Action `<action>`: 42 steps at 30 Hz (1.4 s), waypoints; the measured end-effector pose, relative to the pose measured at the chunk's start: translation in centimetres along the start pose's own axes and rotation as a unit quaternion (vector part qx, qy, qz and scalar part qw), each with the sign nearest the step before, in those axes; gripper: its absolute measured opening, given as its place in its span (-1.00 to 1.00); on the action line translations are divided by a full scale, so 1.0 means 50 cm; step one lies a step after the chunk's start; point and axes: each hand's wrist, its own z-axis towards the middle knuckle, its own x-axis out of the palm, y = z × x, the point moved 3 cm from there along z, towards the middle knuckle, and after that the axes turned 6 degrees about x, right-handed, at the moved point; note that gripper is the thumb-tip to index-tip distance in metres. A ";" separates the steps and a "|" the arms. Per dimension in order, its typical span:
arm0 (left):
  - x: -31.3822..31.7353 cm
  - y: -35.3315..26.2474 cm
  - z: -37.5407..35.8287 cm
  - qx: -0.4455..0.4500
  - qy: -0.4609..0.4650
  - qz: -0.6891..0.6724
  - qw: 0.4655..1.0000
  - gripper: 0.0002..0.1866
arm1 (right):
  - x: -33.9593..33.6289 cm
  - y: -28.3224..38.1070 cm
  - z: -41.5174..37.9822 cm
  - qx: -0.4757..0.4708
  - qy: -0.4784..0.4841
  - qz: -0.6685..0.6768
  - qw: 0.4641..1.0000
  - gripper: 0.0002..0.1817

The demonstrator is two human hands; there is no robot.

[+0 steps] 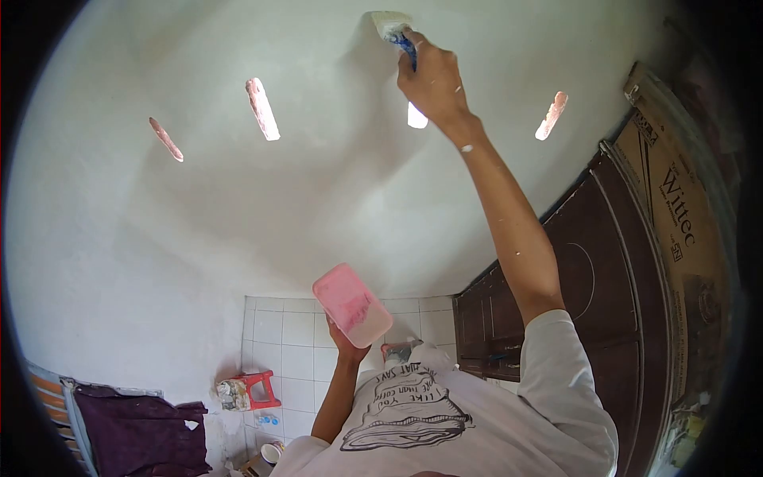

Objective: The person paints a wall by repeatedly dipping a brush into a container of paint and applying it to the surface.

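The blue handle of the paintbrush (pixel 395 30) is pinched between the thumb and fingers of the right grip (pixel 435 75). The pale bristle end is projected beyond the fingertips, toward the upper left of the view, and is placed at the white wall (pixel 278 199). The right arm is extended, and light spots are seen on its skin.

The pink container (pixel 352 306) is held by the left grip (pixel 350 343) at its lower left side, well below the paintbrush. The left fingers are mostly hidden behind the container, so their exact placement cannot be told. The container is tilted, and a pale coating is seen in its lower part.

Four narrow openings (pixel 262 110) are set in the wall; one is partly covered by the right grip. Below, a red stool (pixel 261 391) is stood on the tiled floor (pixel 298 350). Dark wooden panels (pixel 556 262) and a cardboard box (pixel 671 199) are located at the right.
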 end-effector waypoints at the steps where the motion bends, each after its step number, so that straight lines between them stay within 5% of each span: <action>1: 0.007 0.004 0.003 -0.001 -0.001 0.000 1.000 -0.36 | 0.041 -0.027 -0.010 -0.057 -0.052 -0.078 0.994 -0.51; 4: 0.026 0.011 -0.004 0.022 0.014 0.078 0.997 -0.36 | 0.240 -0.242 -0.197 -0.064 -0.032 -0.178 0.981 -0.39; 5: 0.031 0.014 -0.004 0.007 -0.001 0.050 0.999 -0.37 | 0.368 -0.310 -0.240 -0.027 -0.036 0.068 0.997 -0.31; 7: 0.038 0.011 0.012 0.003 -0.007 0.023 1.000 -0.37 | 0.275 -0.224 -0.342 0.103 0.182 -0.102 0.972 -0.25; 8: 0.032 0.013 0.012 -0.002 -0.010 0.007 1.000 -0.38 | 0.282 -0.227 -0.379 0.180 0.227 -0.061 0.955 -0.41; 10: 0.022 0.015 0.017 -0.008 -0.007 -0.004 1.000 -0.38 | 0.334 -0.297 -0.441 0.185 0.298 -0.024 0.936 -0.69; 15: 0.029 0.001 0.020 -0.003 0.012 -0.002 1.000 -0.39 | 0.227 -0.188 -0.206 0.078 0.256 -0.072 0.961 -0.71; 17: 0.025 0.001 0.016 -0.010 0.003 0.003 1.000 -0.39 | 0.099 -0.075 -0.100 0.081 0.153 -0.013 0.985 -0.69; 19: 0.031 0.002 0.024 -0.014 -0.004 0.005 1.000 -0.39 | 0.037 -0.014 -0.044 -0.058 -0.041 -0.050 0.996 -0.61; 22: 0.033 0.000 0.021 -0.021 -0.012 -0.009 1.000 -0.40 | 0.053 -0.019 -0.048 -0.062 -0.075 -0.114 0.989 -0.49; 25: 0.032 0.005 0.025 0.000 -0.008 0.001 1.000 -0.39 | 0.231 -0.147 -0.174 -0.009 -0.107 -0.195 0.975 -0.53; 29: 0.019 0.000 0.027 0.009 -0.009 -0.014 1.000 -0.37 | 0.284 -0.192 -0.390 0.135 0.144 -0.113 0.974 -0.47; 30: 0.019 0.000 0.027 0.001 0.000 -0.019 1.000 -0.36 | 0.295 -0.213 -0.414 0.138 0.147 -0.112 0.973 -0.47; 32: 0.038 -0.005 0.023 0.007 0.004 -0.011 1.000 -0.36 | 0.331 -0.258 -0.442 0.220 0.330 -0.030 0.917 -0.54; 36: 0.041 -0.010 0.018 0.006 -0.002 0.006 1.000 -0.36 | 0.274 -0.210 -0.221 0.123 0.236 -0.079 0.961 -0.63; 39: 0.033 -0.004 0.021 -0.005 0.015 0.003 1.000 -0.38 | 0.078 -0.063 -0.043 0.080 0.078 -0.013 0.994 -0.73; 42: 0.024 0.005 0.028 0.003 0.024 0.011 1.000 -0.32 | -0.025 0.028 -0.020 0.054 0.001 0.009 0.999 -0.64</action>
